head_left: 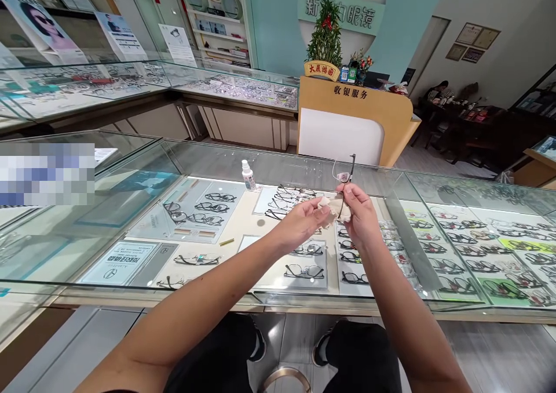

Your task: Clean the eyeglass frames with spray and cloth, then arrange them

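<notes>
A pair of glasses (344, 174) with a thin dark frame is held up above the glass display counter (208, 167). My right hand (359, 210) grips the glasses low on the frame, so the lenses stick up above my fingers. My left hand (304, 218) pinches a beige cleaning cloth (330, 207) that is bunched against the glasses between both hands. A small white spray bottle (248, 176) stands upright on the glass top, to the left of my hands.
Under the glass lie trays with several glasses frames (304, 271). More showcases (234, 88) run along the back left. An orange cashier desk (356, 120) with a small green tree (325, 36) stands behind the counter. A round stool (284, 378) is between my knees.
</notes>
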Action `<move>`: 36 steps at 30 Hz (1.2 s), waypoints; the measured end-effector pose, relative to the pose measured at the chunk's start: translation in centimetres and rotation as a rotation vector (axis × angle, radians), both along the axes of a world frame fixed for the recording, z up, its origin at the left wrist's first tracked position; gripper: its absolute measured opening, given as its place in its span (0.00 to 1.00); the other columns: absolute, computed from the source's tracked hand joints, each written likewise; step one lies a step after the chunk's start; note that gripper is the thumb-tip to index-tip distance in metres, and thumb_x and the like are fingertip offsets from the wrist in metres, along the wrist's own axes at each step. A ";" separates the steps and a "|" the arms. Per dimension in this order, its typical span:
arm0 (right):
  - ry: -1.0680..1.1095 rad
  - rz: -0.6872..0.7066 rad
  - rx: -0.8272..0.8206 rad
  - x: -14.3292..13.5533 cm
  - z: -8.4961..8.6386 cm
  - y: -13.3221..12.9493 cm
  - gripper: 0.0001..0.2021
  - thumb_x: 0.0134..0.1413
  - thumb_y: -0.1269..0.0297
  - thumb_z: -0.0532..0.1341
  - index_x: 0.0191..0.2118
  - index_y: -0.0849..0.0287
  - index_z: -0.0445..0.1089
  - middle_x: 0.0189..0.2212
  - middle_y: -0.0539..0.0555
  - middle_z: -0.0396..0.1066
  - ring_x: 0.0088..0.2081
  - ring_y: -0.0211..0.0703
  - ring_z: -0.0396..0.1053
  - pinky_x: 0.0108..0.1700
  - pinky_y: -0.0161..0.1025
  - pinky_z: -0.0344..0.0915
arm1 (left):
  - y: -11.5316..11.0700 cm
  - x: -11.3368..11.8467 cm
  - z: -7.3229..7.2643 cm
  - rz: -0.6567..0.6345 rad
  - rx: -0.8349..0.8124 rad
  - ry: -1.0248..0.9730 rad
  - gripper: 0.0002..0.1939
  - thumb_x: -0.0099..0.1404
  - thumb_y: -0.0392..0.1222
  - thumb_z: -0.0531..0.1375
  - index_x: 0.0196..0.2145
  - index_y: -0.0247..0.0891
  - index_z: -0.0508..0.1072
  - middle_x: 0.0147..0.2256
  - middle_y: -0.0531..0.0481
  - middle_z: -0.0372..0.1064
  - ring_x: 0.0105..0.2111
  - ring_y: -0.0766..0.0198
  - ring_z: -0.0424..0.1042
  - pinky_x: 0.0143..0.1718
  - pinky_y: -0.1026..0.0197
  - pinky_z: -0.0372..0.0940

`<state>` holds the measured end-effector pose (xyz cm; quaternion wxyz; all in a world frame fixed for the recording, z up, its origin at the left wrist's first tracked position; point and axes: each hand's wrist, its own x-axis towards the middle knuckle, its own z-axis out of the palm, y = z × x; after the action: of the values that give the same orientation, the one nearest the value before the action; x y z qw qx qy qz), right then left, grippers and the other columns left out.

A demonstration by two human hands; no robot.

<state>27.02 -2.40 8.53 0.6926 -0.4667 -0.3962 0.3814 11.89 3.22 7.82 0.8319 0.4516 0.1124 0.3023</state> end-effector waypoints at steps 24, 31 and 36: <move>-0.201 -0.018 0.083 0.0 -1.2 0.1 0.17 0.60 0.42 0.69 0.40 0.50 0.83 0.36 0.52 0.69 0.41 0.47 0.65 0.46 0.43 0.66 | 1.5 -0.6 0.1 -0.068 -0.081 -0.008 0.20 0.57 0.44 0.79 0.45 0.36 0.84 0.32 0.50 0.77 0.32 0.67 0.73 0.39 0.62 0.65; -0.237 0.044 0.099 -0.5 -1.2 0.3 0.16 0.61 0.43 0.69 0.37 0.50 0.83 0.36 0.52 0.68 0.41 0.45 0.64 0.48 0.43 0.65 | 1.3 0.0 -0.5 0.117 -0.115 -0.051 0.21 0.51 0.37 0.81 0.42 0.34 0.83 0.34 0.51 0.78 0.31 0.71 0.73 0.40 0.65 0.66; -0.206 0.056 0.085 -0.4 -1.4 0.3 0.16 0.60 0.43 0.70 0.38 0.51 0.83 0.35 0.52 0.68 0.38 0.44 0.63 0.45 0.42 0.64 | 1.2 0.2 -0.8 0.195 -0.100 -0.032 0.24 0.53 0.46 0.81 0.43 0.34 0.81 0.36 0.49 0.81 0.37 0.66 0.77 0.44 0.63 0.68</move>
<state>26.58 -2.08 7.13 0.6565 -0.4624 -0.4938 0.3337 12.09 4.37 6.97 0.8218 0.3915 0.1575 0.3828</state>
